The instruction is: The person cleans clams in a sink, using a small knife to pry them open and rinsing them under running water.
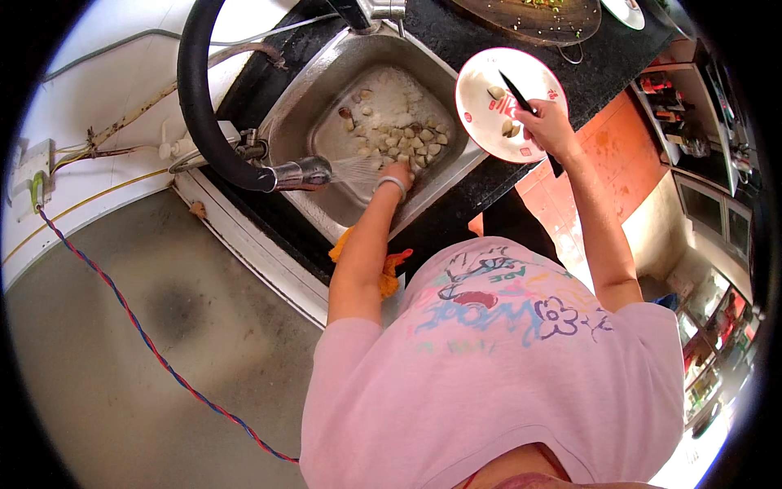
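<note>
In the stainless steel sink (293, 134) lies a heap of small clams (415, 142), wet and with foamy water spreading behind them. My left hand (400, 173), with a pale bangle at its wrist, reaches down at the near edge of the heap; its fingertips are partly hidden, so whether it grips a clam cannot be told. A black-bladed knife (515, 90) is gripped in my right hand (548, 127), the blade angled up and to the left over a white plate (479, 79) with red markings. A few clams (496, 93) rest on this plate.
A faucet spray head (305, 173) on a black hose (190, 91) runs water into the sink from the left. A round wooden board (537, 27) with chopped green bits lies at the back. An orange cloth (389, 282) hangs near the sink's front edge.
</note>
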{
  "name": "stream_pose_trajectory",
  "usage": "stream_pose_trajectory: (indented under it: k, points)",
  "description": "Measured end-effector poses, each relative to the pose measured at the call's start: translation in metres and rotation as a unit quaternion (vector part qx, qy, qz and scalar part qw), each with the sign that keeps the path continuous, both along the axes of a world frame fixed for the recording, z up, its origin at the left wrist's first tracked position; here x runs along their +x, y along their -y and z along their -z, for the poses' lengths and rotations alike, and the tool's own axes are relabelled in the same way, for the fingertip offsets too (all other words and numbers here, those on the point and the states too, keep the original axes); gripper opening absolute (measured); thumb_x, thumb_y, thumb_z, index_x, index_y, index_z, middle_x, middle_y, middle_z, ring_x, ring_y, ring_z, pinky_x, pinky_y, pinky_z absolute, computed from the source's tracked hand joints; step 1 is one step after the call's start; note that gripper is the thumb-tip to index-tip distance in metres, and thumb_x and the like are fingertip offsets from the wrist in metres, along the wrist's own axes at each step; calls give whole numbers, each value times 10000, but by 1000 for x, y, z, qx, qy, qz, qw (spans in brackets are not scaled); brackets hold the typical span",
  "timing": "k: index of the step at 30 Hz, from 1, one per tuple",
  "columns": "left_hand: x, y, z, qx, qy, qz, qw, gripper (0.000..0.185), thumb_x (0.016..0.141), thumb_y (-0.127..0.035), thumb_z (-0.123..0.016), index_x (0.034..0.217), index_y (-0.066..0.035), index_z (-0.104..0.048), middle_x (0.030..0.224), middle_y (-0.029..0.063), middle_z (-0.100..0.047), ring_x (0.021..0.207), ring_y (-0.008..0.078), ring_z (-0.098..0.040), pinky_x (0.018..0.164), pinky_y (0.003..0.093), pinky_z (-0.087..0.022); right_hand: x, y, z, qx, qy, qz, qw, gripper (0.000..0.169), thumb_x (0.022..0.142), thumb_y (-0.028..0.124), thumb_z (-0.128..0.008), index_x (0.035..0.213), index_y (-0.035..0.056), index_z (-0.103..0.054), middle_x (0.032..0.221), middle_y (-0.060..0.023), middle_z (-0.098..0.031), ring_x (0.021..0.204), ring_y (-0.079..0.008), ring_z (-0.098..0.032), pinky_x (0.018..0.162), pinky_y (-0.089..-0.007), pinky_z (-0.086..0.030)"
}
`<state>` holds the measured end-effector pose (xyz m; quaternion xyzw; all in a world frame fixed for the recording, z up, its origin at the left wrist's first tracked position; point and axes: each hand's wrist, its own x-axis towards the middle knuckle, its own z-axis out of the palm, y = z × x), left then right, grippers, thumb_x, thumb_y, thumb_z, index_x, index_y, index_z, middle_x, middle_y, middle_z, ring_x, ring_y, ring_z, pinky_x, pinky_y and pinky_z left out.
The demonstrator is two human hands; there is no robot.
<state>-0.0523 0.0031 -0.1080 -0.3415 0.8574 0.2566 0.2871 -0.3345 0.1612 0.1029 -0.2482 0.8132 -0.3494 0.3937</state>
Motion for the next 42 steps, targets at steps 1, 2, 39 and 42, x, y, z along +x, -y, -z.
stream_pose_trajectory:
  k: [1,2,39,42]
  points:
    - [-2,2,-11,42,16,-22,999,248,781,-228,-616,958,-56,-634,963,127,-635,891,288,-606,785,389,-480,4,-1,2,-31,-74,20,997,153,847,143,-553,840,-3,-600,524,2,-484,424,-38,-417,382,-203,-307]
    - [-7,5,-21,83,33,-45,995,244,789,-230,-618,952,-49,-628,937,120,-637,877,273,-612,773,376,-486,7,-2,0,-70,-101,34,992,173,866,134,-549,928,-18,-601,546,13,-476,475,-30,-418,426,-203,-314]
    - [59,10,-155,219,-447,-619,608,142,830,-46,-551,940,42,-569,861,113,-626,714,193,-634,655,312,-554,188,141,56,-256,-5,-370,893,278,727,187,-643,885,-27,-562,776,-196,-597,733,-288,-580,659,-369,-445]
    - [51,10,-157,204,-447,-624,607,145,826,-48,-556,930,49,-586,827,106,-631,690,190,-631,646,309,-554,196,140,61,-291,-21,-327,899,254,729,169,-603,881,-25,-544,800,-227,-586,796,-379,-580,676,-403,-450]
